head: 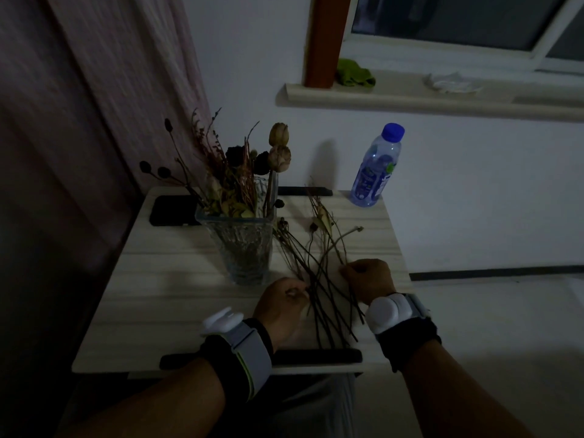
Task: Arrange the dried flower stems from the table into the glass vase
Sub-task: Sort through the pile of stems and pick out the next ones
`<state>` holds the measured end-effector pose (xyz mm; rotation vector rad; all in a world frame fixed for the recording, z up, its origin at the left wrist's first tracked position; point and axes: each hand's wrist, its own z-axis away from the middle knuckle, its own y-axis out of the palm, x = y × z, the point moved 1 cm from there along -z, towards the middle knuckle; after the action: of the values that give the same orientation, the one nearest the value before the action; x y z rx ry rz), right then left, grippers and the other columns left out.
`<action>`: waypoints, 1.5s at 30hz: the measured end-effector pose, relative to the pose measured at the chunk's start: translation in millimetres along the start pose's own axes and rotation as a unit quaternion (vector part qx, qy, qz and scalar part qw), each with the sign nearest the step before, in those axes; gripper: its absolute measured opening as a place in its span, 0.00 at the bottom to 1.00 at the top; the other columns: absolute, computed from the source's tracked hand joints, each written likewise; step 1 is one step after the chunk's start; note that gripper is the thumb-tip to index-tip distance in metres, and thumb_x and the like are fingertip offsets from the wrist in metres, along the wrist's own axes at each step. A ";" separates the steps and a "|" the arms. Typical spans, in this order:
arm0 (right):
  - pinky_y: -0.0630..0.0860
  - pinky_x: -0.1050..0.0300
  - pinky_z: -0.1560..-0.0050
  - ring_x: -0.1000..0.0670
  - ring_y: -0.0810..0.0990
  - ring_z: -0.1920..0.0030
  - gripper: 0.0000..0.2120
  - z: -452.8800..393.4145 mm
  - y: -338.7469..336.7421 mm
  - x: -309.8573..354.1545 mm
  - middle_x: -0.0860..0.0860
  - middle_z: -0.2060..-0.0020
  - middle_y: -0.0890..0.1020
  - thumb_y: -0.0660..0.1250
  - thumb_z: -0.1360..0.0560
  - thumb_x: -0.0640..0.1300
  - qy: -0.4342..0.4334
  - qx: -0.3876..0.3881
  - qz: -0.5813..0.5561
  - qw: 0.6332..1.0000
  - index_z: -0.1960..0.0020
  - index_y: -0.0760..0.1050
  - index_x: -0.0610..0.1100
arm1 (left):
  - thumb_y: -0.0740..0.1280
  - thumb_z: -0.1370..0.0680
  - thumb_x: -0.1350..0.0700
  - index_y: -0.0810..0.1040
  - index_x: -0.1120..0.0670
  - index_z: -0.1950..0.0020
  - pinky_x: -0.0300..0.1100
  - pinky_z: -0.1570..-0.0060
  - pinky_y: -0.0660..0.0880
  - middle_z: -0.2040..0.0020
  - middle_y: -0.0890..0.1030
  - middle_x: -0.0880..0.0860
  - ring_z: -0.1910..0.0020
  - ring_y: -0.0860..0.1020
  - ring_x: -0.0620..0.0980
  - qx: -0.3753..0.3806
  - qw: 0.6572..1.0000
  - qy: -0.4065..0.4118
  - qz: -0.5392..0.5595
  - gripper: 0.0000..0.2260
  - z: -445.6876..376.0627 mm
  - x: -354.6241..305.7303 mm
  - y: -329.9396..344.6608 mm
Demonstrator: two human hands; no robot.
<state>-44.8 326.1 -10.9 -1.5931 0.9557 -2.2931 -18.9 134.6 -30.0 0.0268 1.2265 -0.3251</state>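
A clear square glass vase [245, 248] stands upright on the small pale table [164, 279], holding several dried stems with dark seed heads and two beige buds [279, 147]. To its right, several loose dried flower stems [319, 279] lie fanned on the tabletop. My left hand [282, 306] has its fingers curled at the lower left of the bundle, pinching stems there. My right hand [368, 279] has curled fingers on the right side of the bundle, pinching a thin stem. Both wrists wear white devices on straps.
A water bottle with a blue cap [377, 165] stands at the table's far right corner. A black phone [172, 210] lies behind the vase at the left. A curtain [94, 105] hangs at the left; a window sill [410, 96] runs along the wall.
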 end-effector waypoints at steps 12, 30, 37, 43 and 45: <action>0.74 0.58 0.67 0.52 0.75 0.70 0.07 14.7 -32.7 27.8 0.47 0.64 0.84 0.73 0.27 0.44 -0.006 -0.033 -0.152 0.988 0.62 0.83 0.44 | 0.63 0.20 0.61 0.78 0.56 0.42 0.35 0.55 0.73 0.48 0.79 0.53 0.49 0.77 0.51 -0.036 0.998 0.052 0.022 0.09 17.9 -42.4 2.1; 0.73 0.61 0.72 0.51 0.76 0.72 0.13 99.2 -47.2 90.6 0.41 0.68 0.81 0.65 0.22 0.39 -0.111 0.136 -0.311 0.934 0.54 0.79 0.28 | 0.62 0.18 0.57 0.77 0.63 0.48 0.49 0.61 0.78 0.61 0.79 0.57 0.68 0.79 0.52 0.103 0.977 0.055 0.177 0.10 68.6 -95.1 -3.3; 0.68 0.59 0.72 0.49 0.71 0.70 0.11 113.1 -46.2 108.4 0.38 0.62 0.81 0.68 0.23 0.41 -0.131 0.146 -0.302 0.933 0.55 0.80 0.31 | 0.66 0.20 0.58 0.80 0.61 0.48 0.47 0.62 0.79 0.60 0.78 0.57 0.65 0.80 0.52 0.095 0.971 0.064 0.212 0.08 88.3 -96.6 -20.5; 0.69 0.59 0.72 0.51 0.72 0.72 0.11 125.0 -46.9 123.4 0.41 0.64 0.81 0.67 0.23 0.40 -0.142 0.153 -0.299 0.931 0.53 0.81 0.31 | 0.67 0.21 0.58 0.80 0.61 0.48 0.46 0.61 0.79 0.59 0.80 0.57 0.64 0.82 0.52 0.095 0.965 0.068 0.235 0.07 105.1 -106.0 -32.7; 0.69 0.59 0.72 0.51 0.72 0.72 0.10 130.8 -46.1 130.2 0.44 0.66 0.81 0.67 0.23 0.40 -0.149 0.152 -0.298 0.931 0.52 0.81 0.32 | 0.67 0.21 0.58 0.80 0.60 0.49 0.45 0.62 0.79 0.60 0.80 0.57 0.64 0.81 0.52 0.095 0.961 0.068 0.250 0.06 111.2 -109.1 -38.0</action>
<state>28.4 245.7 145.2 -2.2064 0.0265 -2.2717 41.0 101.8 115.1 0.5241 1.2742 0.0035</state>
